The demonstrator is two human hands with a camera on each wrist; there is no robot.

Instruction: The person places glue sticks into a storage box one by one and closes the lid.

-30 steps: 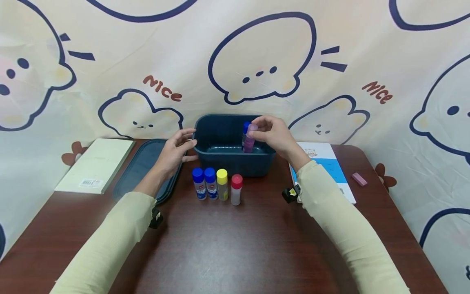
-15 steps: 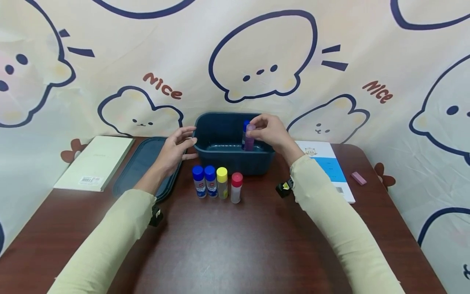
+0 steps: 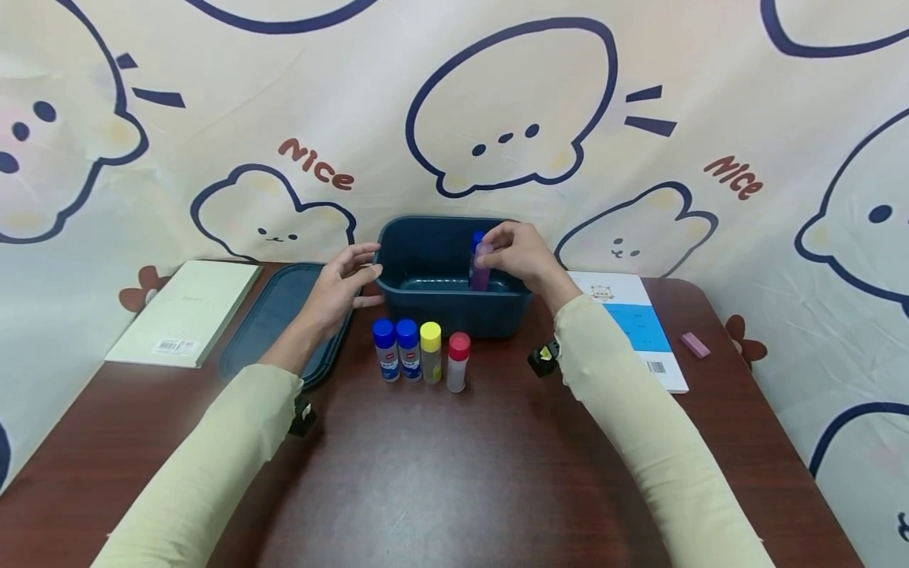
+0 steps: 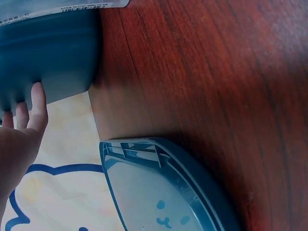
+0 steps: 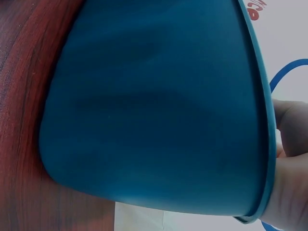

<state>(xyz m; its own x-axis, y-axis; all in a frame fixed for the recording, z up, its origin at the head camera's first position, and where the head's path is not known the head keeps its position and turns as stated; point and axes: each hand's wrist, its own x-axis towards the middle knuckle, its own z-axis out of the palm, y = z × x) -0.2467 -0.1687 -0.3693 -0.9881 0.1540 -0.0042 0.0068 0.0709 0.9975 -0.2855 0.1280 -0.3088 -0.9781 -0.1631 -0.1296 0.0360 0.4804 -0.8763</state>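
A dark blue-green plastic bin (image 3: 447, 314) stands at the back of the table. My left hand (image 3: 339, 290) rests its fingertips on the bin's left end; the left wrist view shows those fingers (image 4: 38, 98) fairly straight against the outer wall. My right hand (image 3: 524, 254) reaches over the right end and pinches the top of a purple glue stick (image 3: 480, 276), upright inside the bin. Beside it stands a blue-capped glue stick (image 3: 477, 237), partly covered. In the right wrist view the bin wall (image 5: 154, 110) hides what the right hand (image 5: 291, 159) holds.
Before the bin stand two blue-capped glue sticks (image 3: 408, 351), a yellow-capped one (image 3: 431, 353) and a red-capped one (image 3: 458, 363). A dark lid (image 3: 266, 335) and a pale book (image 3: 185, 315) lie left. A blue-white booklet (image 3: 639, 325) and pink eraser (image 3: 694, 345) lie right.
My right wrist and forearm have shifted slightly left, with the fingers staying at the purple glue stick. The left hand keeps its place on the bin.
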